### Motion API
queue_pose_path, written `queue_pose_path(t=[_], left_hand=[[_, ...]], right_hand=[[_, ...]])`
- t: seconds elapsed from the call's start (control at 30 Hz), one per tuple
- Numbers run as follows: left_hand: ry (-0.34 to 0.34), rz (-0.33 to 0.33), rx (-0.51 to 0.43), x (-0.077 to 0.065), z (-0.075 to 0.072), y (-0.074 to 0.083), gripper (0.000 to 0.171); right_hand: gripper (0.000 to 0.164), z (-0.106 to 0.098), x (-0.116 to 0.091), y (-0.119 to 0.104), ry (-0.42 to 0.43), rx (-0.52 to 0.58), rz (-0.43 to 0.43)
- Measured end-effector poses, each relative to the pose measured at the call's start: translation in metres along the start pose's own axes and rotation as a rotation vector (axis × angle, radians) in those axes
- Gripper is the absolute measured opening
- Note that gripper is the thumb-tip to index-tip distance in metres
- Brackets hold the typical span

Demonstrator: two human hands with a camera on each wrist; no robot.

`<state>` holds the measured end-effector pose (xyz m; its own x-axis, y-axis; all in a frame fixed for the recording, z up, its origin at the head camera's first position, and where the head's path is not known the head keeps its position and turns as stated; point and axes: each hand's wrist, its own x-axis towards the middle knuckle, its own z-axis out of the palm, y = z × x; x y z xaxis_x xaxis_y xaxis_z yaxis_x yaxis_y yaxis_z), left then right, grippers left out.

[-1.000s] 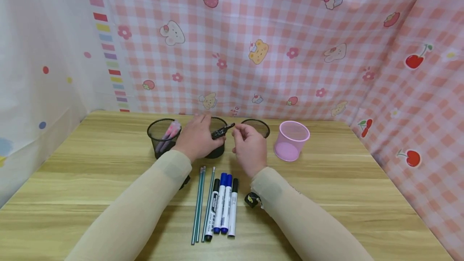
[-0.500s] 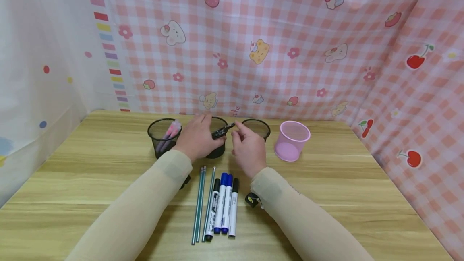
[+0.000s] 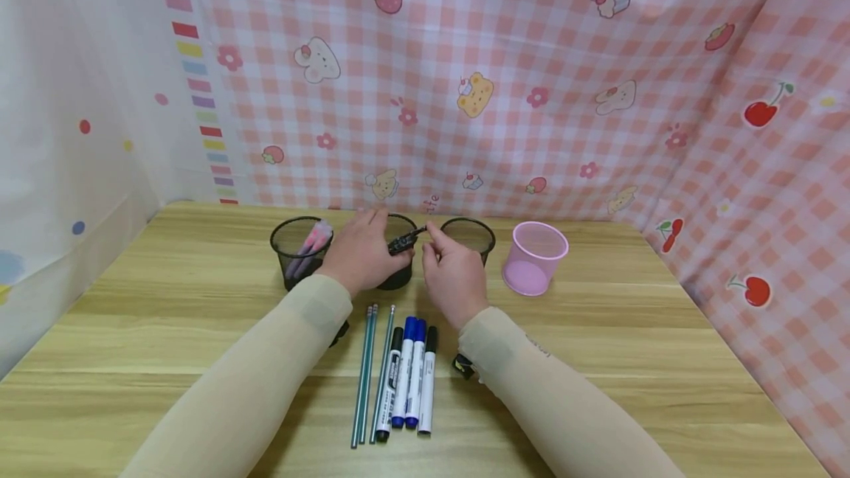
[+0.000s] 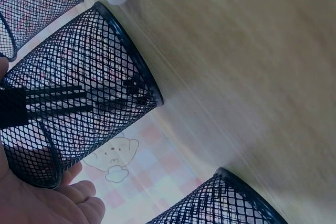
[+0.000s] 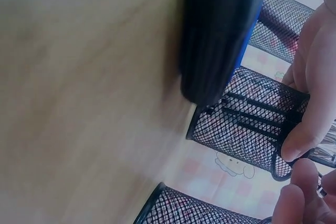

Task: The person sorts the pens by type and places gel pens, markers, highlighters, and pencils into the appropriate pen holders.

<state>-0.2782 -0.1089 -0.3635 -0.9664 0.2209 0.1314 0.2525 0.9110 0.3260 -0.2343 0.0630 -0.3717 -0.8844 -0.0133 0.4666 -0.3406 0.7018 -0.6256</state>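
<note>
My left hand (image 3: 365, 253) grips the second black mesh pen cup (image 4: 79, 77), with fingers behind it and the thumb over its near rim. Dark slim pens (image 4: 58, 100) show through the mesh inside it. A black, speckled, tapered piece (image 3: 403, 243) tilts up to the right above the left thumb. My right hand (image 3: 457, 271) has its index fingertip right at the thin end of that piece. Its thumb stands a little apart below. In the right wrist view, the right fingertips (image 5: 303, 178) are close to the left thumb (image 5: 296, 146) at the cup's rim.
Another black mesh cup (image 3: 285, 264) with pink-topped pens (image 3: 312, 246) stands left. To the right are a third black mesh cup (image 3: 485, 234) and a pink cup (image 3: 531, 271). Teal pencils (image 3: 364, 382) and capped markers (image 3: 408, 382) lie on the wooden table (image 3: 584, 389) between the forearms.
The right thumb and index finger were closer together at the thin end; now the index finger points out and the thumb is lower. The left hand stays in place.
</note>
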Motion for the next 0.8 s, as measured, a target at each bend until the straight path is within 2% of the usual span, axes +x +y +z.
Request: queue_pose_path(t=[0.3,0.63,0.8], left_hand=[[0.005,0.003,-0.006,0.0,0.0,0.0,0.097],[0.005,-0.004,-0.008,-0.001,0.0,0.0,0.097],[0.005,-0.012,-0.011,-0.001,-0.001,0.0,0.098]], right_hand=[[0.038,0.001,0.0,0.0,-0.035,-0.101,-0.062],[0.032,-0.013,0.005,0.003,-0.021,-0.034,-0.046],[0.024,-0.025,0.014,0.015,0.004,-0.021,-0.13]])
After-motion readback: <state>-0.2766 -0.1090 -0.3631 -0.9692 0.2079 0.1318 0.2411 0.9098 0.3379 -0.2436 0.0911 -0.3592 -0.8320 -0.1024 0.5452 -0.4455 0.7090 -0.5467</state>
